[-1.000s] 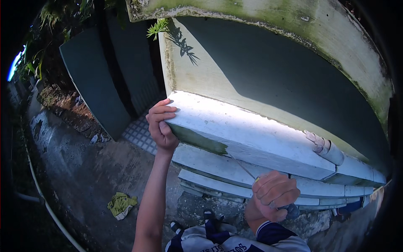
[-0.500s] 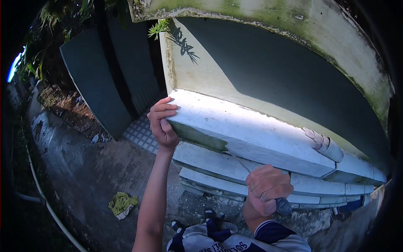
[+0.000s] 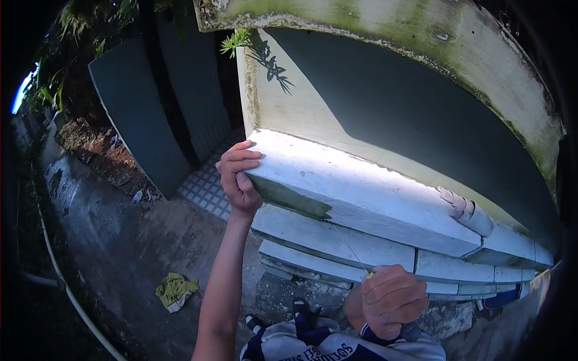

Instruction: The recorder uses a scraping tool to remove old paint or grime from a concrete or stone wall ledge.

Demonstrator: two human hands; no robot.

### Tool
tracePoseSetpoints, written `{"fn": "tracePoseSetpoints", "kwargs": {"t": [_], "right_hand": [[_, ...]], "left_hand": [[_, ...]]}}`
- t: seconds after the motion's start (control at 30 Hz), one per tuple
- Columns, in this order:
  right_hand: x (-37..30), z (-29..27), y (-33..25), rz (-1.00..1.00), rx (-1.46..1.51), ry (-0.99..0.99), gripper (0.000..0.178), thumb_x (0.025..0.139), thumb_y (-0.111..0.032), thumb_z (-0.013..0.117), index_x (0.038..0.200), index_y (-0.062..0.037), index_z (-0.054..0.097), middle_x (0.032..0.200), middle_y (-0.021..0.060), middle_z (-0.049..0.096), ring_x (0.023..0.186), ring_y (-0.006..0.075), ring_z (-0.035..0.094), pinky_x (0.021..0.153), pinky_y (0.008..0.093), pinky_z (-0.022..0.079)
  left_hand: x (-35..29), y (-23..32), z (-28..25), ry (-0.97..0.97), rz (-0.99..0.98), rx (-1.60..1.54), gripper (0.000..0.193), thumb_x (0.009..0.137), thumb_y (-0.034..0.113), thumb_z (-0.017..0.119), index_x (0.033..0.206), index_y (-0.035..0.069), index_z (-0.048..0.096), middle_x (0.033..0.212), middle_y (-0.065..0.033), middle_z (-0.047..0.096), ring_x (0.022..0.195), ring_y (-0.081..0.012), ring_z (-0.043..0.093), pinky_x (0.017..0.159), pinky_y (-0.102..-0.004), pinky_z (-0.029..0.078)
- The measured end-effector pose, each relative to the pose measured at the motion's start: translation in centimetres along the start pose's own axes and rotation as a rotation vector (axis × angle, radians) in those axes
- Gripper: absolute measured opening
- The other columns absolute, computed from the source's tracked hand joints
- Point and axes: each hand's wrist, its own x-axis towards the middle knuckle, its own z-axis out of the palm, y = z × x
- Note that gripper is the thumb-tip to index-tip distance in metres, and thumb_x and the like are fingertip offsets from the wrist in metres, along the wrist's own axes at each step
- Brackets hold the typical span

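Note:
My left hand (image 3: 239,179) rests on the left end of a white ledge (image 3: 355,180), fingers bent over its top edge and thumb against the front. The ledge's front face is green at the left (image 3: 289,195) and white further right. My right hand (image 3: 394,301) is closed in a fist around the dark handle (image 3: 410,331) of a hand tool. A thin metal shaft (image 3: 356,256), blurred and faint, runs from the fist up toward the lower edge of the front face. The shape of its tip cannot be made out.
A whitish crumpled cylinder (image 3: 469,213) lies on the ledge at the right. Lower steps (image 3: 337,231) run below it. Overhead curves a mossy concrete slab (image 3: 385,27). A yellow-green cloth (image 3: 176,292) lies on the ground at the left, and a pipe (image 3: 63,283) runs beyond.
My right hand has drawn back with the tool, down and slightly right, toward my body. My left hand keeps its place on the ledge. The whole view has shifted slightly.

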Motion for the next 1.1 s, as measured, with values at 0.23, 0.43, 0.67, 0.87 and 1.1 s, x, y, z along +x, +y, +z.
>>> {"fn": "tracePoseSetpoints", "kwargs": {"t": [0.23, 0.43, 0.67, 0.87, 1.1], "right_hand": [[0.9, -0.5, 1.6, 0.124, -0.193, 0.068, 0.041, 0.085, -0.018, 0.066, 0.053, -0.0101, 0.041, 0.042, 0.0035, 0.049, 0.03, 0.0167, 0.04, 0.034, 0.0307, 0.042], [1.1, -0.5, 1.6, 0.169, -0.171, 0.129, 0.044, 0.087, -0.022, 0.067, 0.055, -0.0095, 0.04, 0.041, 0.002, 0.043, 0.029, 0.0152, 0.036, 0.033, 0.0303, 0.04], [1.7, -0.6, 1.9, 0.181, -0.051, 0.109, 0.043, 0.087, -0.02, 0.066, 0.055, -0.0086, 0.04, 0.041, 0.0012, 0.04, 0.03, 0.0136, 0.032, 0.031, 0.0295, 0.033], [1.9, 0.2, 0.5, 0.226, -0.094, 0.109, 0.043, 0.087, -0.022, 0.067, 0.056, -0.0084, 0.041, 0.041, 0.0012, 0.039, 0.031, 0.0141, 0.033, 0.034, 0.0304, 0.035], [2.4, 0.0, 0.9, 0.218, -0.144, 0.146, 0.047, 0.086, -0.026, 0.07, 0.055, -0.0084, 0.04, 0.042, 0.0006, 0.04, 0.032, 0.0142, 0.033, 0.035, 0.03, 0.035]], "left_hand": [[0.2, 0.1, 0.6, 0.024, -0.014, -0.041, 0.022, 0.093, 0.017, 0.039, 0.087, 0.007, 0.058, 0.097, -0.0072, 0.068, 0.11, -0.0251, 0.061, 0.092, -0.0346, 0.036], [0.0, 0.4, 1.1, 0.015, -0.021, -0.028, 0.022, 0.091, 0.015, 0.038, 0.087, 0.007, 0.058, 0.097, -0.0076, 0.068, 0.109, -0.0255, 0.061, 0.093, -0.0348, 0.036], [0.1, 1.0, 0.2, -0.051, -0.066, 0.034, 0.025, 0.094, 0.018, 0.034, 0.088, 0.004, 0.054, 0.098, -0.0123, 0.064, 0.113, -0.0287, 0.057, 0.099, -0.0395, 0.037], [-0.1, 0.7, 0.3, 0.026, -0.046, -0.036, 0.023, 0.092, 0.016, 0.038, 0.088, 0.007, 0.059, 0.098, -0.0074, 0.068, 0.111, -0.0238, 0.06, 0.094, -0.0337, 0.035], [0.0, 0.9, 0.1, 0.017, -0.072, -0.048, 0.024, 0.092, 0.016, 0.037, 0.089, 0.007, 0.06, 0.1, -0.0073, 0.067, 0.113, -0.0237, 0.059, 0.095, -0.0341, 0.033]]}}
